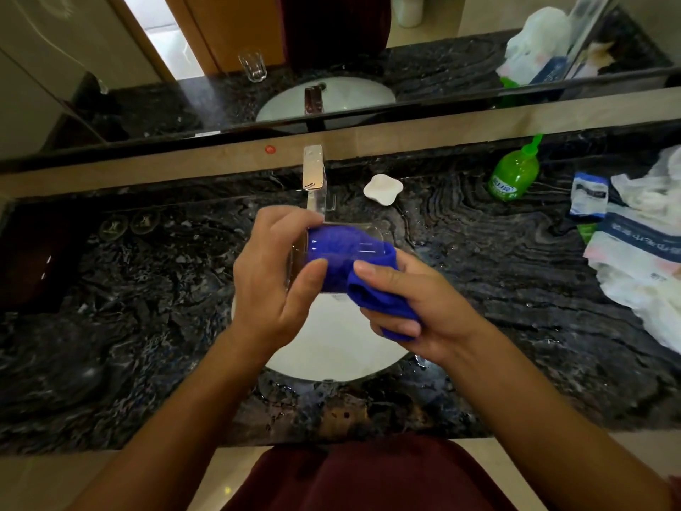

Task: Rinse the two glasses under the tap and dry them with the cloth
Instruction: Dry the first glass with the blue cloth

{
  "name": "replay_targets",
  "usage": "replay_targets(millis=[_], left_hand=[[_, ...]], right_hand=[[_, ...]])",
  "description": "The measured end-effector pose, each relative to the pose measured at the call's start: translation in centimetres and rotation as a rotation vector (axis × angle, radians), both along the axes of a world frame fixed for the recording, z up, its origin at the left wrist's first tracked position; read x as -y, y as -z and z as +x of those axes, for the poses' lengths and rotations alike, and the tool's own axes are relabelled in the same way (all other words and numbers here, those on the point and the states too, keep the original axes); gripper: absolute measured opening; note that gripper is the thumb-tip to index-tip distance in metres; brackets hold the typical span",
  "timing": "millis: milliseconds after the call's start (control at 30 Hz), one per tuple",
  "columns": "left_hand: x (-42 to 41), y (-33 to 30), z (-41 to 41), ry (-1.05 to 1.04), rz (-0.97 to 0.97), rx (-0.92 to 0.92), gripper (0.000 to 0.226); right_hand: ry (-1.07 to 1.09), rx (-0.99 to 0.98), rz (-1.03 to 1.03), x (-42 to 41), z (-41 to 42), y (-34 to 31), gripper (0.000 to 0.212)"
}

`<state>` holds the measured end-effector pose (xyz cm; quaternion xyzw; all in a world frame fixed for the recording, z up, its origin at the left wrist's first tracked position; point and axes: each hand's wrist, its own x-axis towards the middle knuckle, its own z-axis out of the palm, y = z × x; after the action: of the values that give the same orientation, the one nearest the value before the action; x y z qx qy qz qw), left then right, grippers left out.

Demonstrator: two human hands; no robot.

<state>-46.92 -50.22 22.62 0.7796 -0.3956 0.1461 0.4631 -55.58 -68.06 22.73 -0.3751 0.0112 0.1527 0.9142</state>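
Note:
Above the white sink basin [331, 348], my left hand [272, 278] grips a clear glass [353, 234] lying on its side, mouth to the right. A blue cloth [379, 300] is pushed into the glass. My right hand [427, 307] holds the rest of the cloth at the mouth, thumb on top. The chrome tap [314, 171] stands just behind the glass, and no water is visible running from it. A second clear glass [252, 66] shows only in the mirror reflection, upright on the counter.
A dark marble counter [147, 307] surrounds the basin. Behind and to the right sit a white soap dish [383, 189] and a green pump bottle [513, 177]. Packets and white plastic bags [645, 260] crowd the far right. Two small round items [129, 223] lie at the left.

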Motion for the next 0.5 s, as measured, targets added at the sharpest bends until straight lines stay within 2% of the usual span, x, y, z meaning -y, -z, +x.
replay_targets(millis=[33, 100, 200, 300, 367, 400, 433, 500], left_hand=[[0.1, -0.2, -0.1, 0.035, -0.013, -0.051, 0.054], [0.5, -1.0, -0.4, 0.059, -0.059, -0.311, 0.057], [0.4, -2.5, -0.1, 0.050, -0.124, -0.874, 0.085], [-0.6, -3.1, 0.7, 0.161, -0.029, -1.180, 0.101], [-0.6, -3.2, 0.4, 0.121, -0.060, -1.263, 0.098], [-0.3, -3.3, 0.1, 0.065, -0.086, -1.244, 0.088], [0.1, -3.3, -0.3, 0.001, -0.102, -1.177, 0.074], [0.7, -3.2, -0.9, -0.119, -0.116, -1.019, 0.057]], right_hand=[[0.038, 0.009, -0.001, -0.3, -0.1, 0.2, 0.014], [0.129, 0.037, -0.093, -0.6, -0.2, 0.6, 0.023], [0.219, 0.250, -0.468, 0.1, -0.4, 0.3, 0.043], [0.208, 0.552, -0.819, 1.4, -0.3, -0.4, 0.044], [0.185, 0.648, -0.995, 1.8, -0.1, -0.7, 0.043], [0.183, 0.674, -1.080, 1.9, 0.1, -0.8, 0.044], [0.178, 0.678, -1.132, 1.9, 0.1, -0.9, 0.046], [0.161, 0.599, -1.099, 1.5, 0.1, -1.0, 0.050]])
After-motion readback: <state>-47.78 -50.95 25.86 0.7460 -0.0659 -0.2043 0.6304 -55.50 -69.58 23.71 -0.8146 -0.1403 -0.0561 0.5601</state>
